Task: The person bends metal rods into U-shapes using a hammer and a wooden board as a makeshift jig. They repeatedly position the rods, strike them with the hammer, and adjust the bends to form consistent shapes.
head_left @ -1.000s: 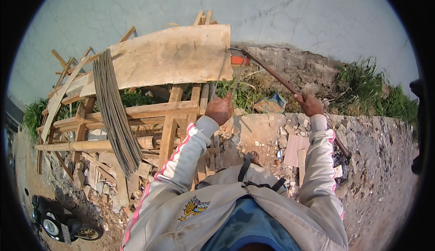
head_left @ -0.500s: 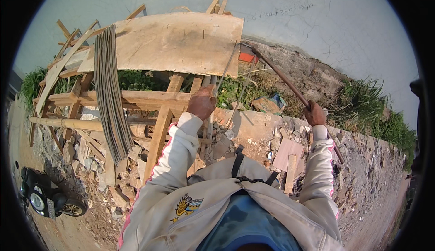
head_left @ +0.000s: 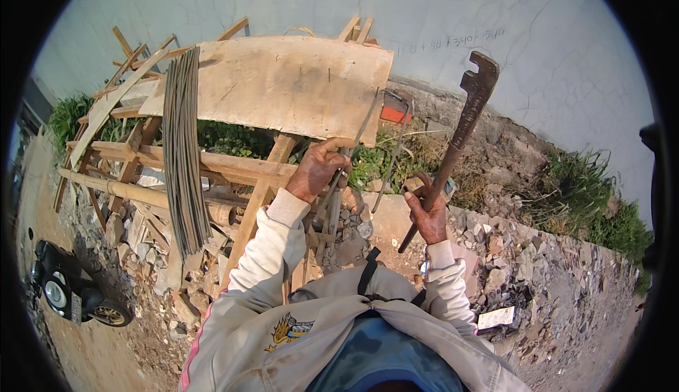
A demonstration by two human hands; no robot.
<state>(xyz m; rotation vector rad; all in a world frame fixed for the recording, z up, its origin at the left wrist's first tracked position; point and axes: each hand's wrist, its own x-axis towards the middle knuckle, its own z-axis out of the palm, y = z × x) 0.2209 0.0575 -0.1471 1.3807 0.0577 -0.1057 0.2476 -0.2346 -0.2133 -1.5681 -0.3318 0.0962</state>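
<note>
My left hand (head_left: 322, 171) pinches a thin steel rod (head_left: 366, 124) near the right end of a timber bench. The rod runs up to the board's right edge, turns over at the top and comes back down in a U shape. My right hand (head_left: 428, 215) is closed around the shaft of a rusty rebar bending bar (head_left: 461, 127). The notched, hooked head of this bar points up, clear of the rod, and its lower end sticks out below my fist. A bundle of straight rods (head_left: 184, 144) drapes over the bench to the left.
A pale plywood board (head_left: 276, 84) lies on the timber frame (head_left: 233, 165), against a grey wall (head_left: 438, 10). Beside the board's right end sits a red object (head_left: 395, 114). Broken rubble (head_left: 502, 250) covers the ground. A motorcycle (head_left: 74, 289) stands at lower left.
The bending bar has come off the top of the rod and swung upright, its head rising. My right hand has moved left, closer to my left hand, which still holds the rod.
</note>
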